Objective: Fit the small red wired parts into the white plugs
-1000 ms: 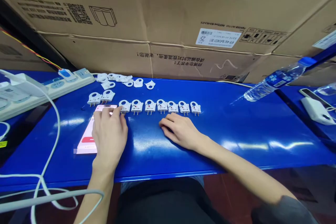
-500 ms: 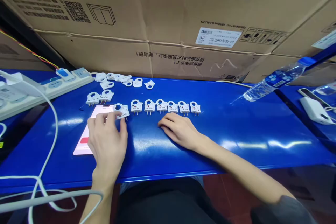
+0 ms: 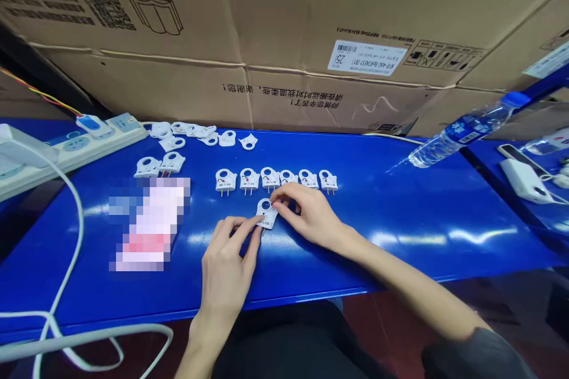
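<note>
My left hand (image 3: 231, 257) pinches a white two-pin plug housing (image 3: 265, 218) with a round hole, raised over the blue table with its pins pointing down. My right hand (image 3: 309, 208) is closed in a pinch, its fingertips against the housing's upper right side. Whatever sits between those fingertips is too small to make out. Just behind stands a row of several similar plug housings (image 3: 249, 180), some carrying a small red mark inside. My right hand partly covers the row's middle. Two more housings (image 3: 171, 162) stand at the left.
A phone with a blurred screen (image 3: 153, 225) lies left of my hands. More white plug parts (image 3: 227, 138) are at the back, near a power strip (image 3: 95, 145). A large cardboard box (image 3: 284, 95) backs the table. A water bottle (image 3: 462, 133) leans at the right; white cables (image 3: 75, 237) loop at the left.
My left hand has moved right from beside the phone, bringing the plug housing in front of the row. My right hand has shifted slightly and its fingertips now meet the housing.
</note>
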Tool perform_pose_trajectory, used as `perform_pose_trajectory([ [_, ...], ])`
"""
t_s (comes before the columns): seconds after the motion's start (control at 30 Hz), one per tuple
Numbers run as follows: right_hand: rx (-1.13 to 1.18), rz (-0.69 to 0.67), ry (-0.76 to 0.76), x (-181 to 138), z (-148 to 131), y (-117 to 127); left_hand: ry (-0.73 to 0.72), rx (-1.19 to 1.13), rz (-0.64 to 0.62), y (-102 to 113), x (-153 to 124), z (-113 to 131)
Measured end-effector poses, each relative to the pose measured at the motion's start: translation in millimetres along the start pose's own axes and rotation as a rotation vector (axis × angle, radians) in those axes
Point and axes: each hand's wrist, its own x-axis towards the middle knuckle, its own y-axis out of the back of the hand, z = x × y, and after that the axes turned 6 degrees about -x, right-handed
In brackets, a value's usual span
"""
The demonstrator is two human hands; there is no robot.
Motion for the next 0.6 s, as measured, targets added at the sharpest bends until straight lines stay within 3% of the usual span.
perform_pose_trajectory([
  [0.37, 0.041, -0.082, -0.026, 1.0, -0.5, -9.5, -0.066, -0.092, 0.003, -3.0, 1.4, -0.2],
  [0.6, 0.041, -0.101, -0.053, 2.2, -3.1, -8.7, -0.034, -0.117, -0.003, -2.6, 0.7, 0.3],
])
